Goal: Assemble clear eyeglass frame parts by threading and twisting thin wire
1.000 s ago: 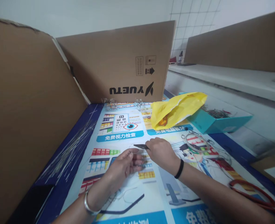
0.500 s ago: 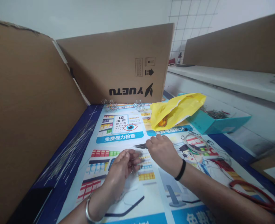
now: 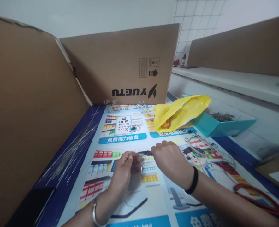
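My right hand [image 3: 170,160] is closed around a pair of dark pliers [image 3: 145,153], whose narrow jaws point left. The handles are hidden inside the fist. My left hand [image 3: 121,171] pinches a thin wire [image 3: 141,172] between thumb and forefinger, and part of it hangs in a loose curve below the fingers. The tips of the pliers reach the left fingertips; whether the jaws grip the wire is too small to tell. Both hands are above a printed sheet [image 3: 120,148] that covers the table.
Straight wires [image 3: 69,154] lie in a bundle on the left. Cardboard panels [image 3: 120,63] stand behind and at the left. A yellow bag [image 3: 182,110] and a teal box [image 3: 231,127] sit at the back right. A wire coil [image 3: 199,145] and red-handled tool [image 3: 258,198] lie at the right.
The pliers have come down, and their tips now reach the left fingertips. My right hand has shifted slightly right and down with its wrist turned. The left fingers have closed in more.
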`<state>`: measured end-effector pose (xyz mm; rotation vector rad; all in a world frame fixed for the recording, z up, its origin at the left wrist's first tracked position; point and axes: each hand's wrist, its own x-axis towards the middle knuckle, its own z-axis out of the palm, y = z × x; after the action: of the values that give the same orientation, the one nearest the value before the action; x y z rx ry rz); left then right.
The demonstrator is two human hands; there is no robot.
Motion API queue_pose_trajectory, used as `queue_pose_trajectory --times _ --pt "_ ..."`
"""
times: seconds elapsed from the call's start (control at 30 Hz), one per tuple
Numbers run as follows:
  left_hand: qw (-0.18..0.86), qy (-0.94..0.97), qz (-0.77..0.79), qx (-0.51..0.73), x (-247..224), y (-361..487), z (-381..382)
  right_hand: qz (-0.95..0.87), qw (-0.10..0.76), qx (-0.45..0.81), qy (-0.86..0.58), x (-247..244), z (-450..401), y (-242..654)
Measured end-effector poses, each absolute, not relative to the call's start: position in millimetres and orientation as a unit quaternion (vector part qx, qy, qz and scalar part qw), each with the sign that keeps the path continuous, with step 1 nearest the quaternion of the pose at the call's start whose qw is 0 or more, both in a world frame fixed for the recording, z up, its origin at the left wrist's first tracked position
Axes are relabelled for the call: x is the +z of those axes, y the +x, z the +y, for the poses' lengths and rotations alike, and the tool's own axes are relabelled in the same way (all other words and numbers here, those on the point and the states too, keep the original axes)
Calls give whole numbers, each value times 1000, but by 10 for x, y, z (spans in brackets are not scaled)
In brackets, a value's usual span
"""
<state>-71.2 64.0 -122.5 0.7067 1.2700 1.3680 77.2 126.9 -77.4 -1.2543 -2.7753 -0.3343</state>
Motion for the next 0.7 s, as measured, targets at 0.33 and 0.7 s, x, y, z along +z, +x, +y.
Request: queue_pose_trajectory --times 0.33,0.7 --pt "518 301 530 600 -1249 -710 640 -897 33 -123 -423 -694 1246 788" --pt "561 245 442 656 -1334 -653 653 -902 22 -56 -427 -904 1378 748"
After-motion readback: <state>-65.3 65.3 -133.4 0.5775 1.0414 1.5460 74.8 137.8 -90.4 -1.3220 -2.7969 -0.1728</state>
